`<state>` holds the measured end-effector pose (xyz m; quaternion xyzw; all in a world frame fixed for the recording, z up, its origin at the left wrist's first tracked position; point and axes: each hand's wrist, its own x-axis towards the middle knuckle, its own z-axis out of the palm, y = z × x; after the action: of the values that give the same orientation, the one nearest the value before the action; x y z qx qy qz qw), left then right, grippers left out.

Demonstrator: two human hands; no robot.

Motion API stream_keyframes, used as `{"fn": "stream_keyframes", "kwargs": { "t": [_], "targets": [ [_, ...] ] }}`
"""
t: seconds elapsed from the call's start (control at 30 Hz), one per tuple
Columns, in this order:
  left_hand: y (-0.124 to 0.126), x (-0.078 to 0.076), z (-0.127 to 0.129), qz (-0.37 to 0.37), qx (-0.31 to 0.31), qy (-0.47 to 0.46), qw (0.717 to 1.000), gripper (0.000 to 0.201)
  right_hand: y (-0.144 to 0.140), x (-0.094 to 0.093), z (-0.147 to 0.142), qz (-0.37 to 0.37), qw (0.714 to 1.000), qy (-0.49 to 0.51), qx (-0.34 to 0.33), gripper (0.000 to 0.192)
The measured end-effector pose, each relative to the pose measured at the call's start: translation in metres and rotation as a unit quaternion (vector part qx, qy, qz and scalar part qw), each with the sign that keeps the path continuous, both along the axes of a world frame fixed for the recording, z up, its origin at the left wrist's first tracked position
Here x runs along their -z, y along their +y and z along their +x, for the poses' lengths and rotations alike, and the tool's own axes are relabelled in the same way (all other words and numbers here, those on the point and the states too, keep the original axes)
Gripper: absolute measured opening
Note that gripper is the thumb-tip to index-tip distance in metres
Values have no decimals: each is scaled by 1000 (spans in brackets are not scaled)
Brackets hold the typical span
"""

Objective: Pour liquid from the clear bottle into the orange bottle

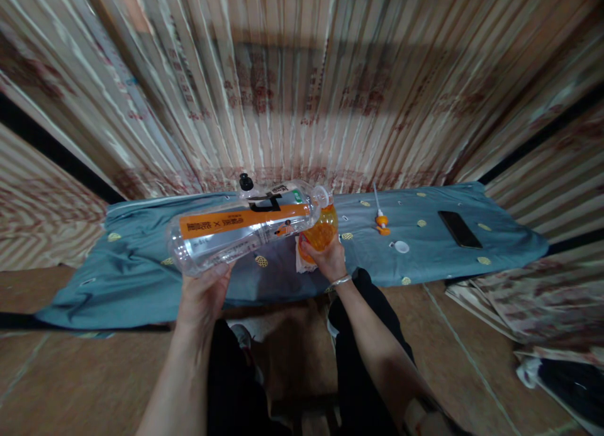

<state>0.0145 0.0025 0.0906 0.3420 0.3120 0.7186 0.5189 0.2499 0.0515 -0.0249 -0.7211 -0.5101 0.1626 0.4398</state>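
My left hand (204, 294) is wrapped round the lower end of a large clear plastic bottle (245, 229) with an orange and silver label. That bottle lies tilted almost flat in the air, its open neck pointing right. The neck meets or overlaps the top of a smaller orange bottle (324, 228); whether they touch I cannot tell. My right hand (331, 258) grips the orange bottle from the near side. Beneath it shows a whitish cloth or tissue (304, 265). An orange pump top with a thin tube (382, 222) lies to the right, near a white round cap (401, 246).
A blue-grey cloth with yellow prints covers the narrow table (132, 272). At its right lies a black phone (458, 229). Behind the large bottle stands a bottle with a black cap (245, 182), mostly hidden. A pleated curtain (292, 77) hangs along the back.
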Motion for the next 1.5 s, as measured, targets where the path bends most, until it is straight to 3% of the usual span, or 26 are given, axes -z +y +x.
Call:
{"fn": "stream_keyframes", "kwargs": {
  "t": [1.5],
  "targets": [
    [1, 1, -2, 0, 5, 13, 1000, 78, -2, -7, -2, -9, 1000, 24, -3, 61]
  ]
}}
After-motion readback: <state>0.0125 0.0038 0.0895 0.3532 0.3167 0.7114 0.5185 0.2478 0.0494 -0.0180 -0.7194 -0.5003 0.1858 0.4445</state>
